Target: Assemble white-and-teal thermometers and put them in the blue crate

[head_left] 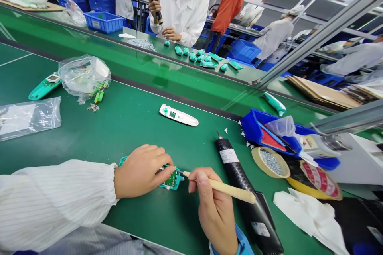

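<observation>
My left hand presses down over a teal device housing and grips it against the green table, thumb along its edge. Much of the housing is hidden under the palm; a green circuit board shows inside its open end. My right hand is closed in a pen grip around a thin tool with a cream handle. Its slim tip touches or nearly touches the board's end, close to my left thumb. Beyond my hands lies a white cover with a small window.
On the right are a black electric screwdriver, a tape roll holding screws, a blue bin and crumpled tissue. At left lie a plastic bag of parts and a teal device. A co-worker works across the belt.
</observation>
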`<state>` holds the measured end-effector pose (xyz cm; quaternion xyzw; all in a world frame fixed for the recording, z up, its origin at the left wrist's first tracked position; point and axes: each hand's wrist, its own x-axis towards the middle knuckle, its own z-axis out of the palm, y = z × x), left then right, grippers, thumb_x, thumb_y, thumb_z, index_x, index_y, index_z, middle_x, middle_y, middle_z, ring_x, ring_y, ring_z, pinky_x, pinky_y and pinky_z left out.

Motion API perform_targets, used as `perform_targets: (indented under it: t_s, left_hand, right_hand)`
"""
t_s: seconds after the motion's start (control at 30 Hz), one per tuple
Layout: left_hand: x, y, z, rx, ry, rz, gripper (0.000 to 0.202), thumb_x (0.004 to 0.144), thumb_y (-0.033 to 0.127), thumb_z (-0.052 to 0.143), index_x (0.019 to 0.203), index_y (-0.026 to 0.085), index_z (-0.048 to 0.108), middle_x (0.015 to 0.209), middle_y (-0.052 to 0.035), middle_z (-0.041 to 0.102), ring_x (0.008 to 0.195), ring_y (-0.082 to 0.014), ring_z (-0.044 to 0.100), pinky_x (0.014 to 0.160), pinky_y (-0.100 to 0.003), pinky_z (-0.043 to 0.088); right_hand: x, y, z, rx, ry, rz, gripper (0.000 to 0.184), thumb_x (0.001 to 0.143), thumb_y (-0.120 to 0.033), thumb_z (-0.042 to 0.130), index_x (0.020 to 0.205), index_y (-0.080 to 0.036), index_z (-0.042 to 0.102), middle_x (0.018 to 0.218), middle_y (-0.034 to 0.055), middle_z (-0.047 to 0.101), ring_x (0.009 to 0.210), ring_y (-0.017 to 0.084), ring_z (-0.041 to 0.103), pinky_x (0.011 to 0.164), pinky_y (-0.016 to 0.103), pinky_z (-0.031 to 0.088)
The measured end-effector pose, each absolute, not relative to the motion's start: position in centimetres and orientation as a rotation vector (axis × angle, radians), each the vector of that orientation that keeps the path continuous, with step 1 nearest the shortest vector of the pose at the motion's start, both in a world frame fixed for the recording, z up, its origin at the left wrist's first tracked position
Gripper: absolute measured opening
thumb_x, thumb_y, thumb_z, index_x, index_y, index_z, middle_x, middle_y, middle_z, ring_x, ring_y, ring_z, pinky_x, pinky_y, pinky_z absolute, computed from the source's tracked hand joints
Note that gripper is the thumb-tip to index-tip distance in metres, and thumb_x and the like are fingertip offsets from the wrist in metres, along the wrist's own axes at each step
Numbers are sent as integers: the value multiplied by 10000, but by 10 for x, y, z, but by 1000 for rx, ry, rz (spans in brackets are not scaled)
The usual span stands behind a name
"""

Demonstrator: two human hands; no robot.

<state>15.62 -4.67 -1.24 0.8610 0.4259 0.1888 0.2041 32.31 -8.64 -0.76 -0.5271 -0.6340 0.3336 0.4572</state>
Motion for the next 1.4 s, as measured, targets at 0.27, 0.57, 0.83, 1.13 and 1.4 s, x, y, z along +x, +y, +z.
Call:
perform_targets:
  t_s: [0.27, 0.57, 0.83, 1.13, 1.4]
  left_hand:
    - [156, -47, -13, 2406, 1188, 536, 268, 878, 328, 342, 829, 196, 570, 745, 8, 566, 711, -132, 487, 642, -279, 309]
    - [156, -47, -14, 2422, 1195, 569, 251, 873, 322, 358, 828, 201, 573, 739, 14, 570, 705, -125, 495, 635, -277, 309]
    - [157, -47, -14, 2429, 1193, 574, 243, 870, 315, 370, 826, 195, 577, 734, 12, 569, 699, -124, 493, 637, -272, 321]
    - [157, -47, -16, 2418, 1201, 579, 251, 868, 321, 375, 837, 192, 587, 738, 5, 575, 713, -130, 504, 665, -275, 347]
    - [156, -49, -14, 2406, 1215, 545, 264, 870, 329, 364, 849, 194, 590, 749, 1, 585, 714, -133, 507, 673, -281, 356]
  right_hand:
    - [321, -85, -7, -1280, -1640, 722, 254, 895, -267, 342, 702, -186, 488, 585, -21, 450, 544, 93, 434, 519, 209, 369]
    - [320, -85, -10, -1260, -1704, 640, 234, 885, -221, 368, 678, -184, 468, 597, -30, 450, 541, 71, 446, 506, 176, 364]
    - [316, -82, -6, -1273, -1737, 600, 249, 882, -217, 375, 654, -179, 467, 589, -32, 459, 520, 67, 451, 498, 181, 359]
    - [316, -82, -9, -1345, -1738, 587, 279, 890, -271, 358, 643, -182, 451, 576, -29, 446, 519, 81, 450, 511, 212, 353]
    - [315, -81, -6, -1383, -1686, 679, 310, 885, -324, 365, 631, -177, 465, 558, -26, 482, 511, 82, 459, 516, 216, 353]
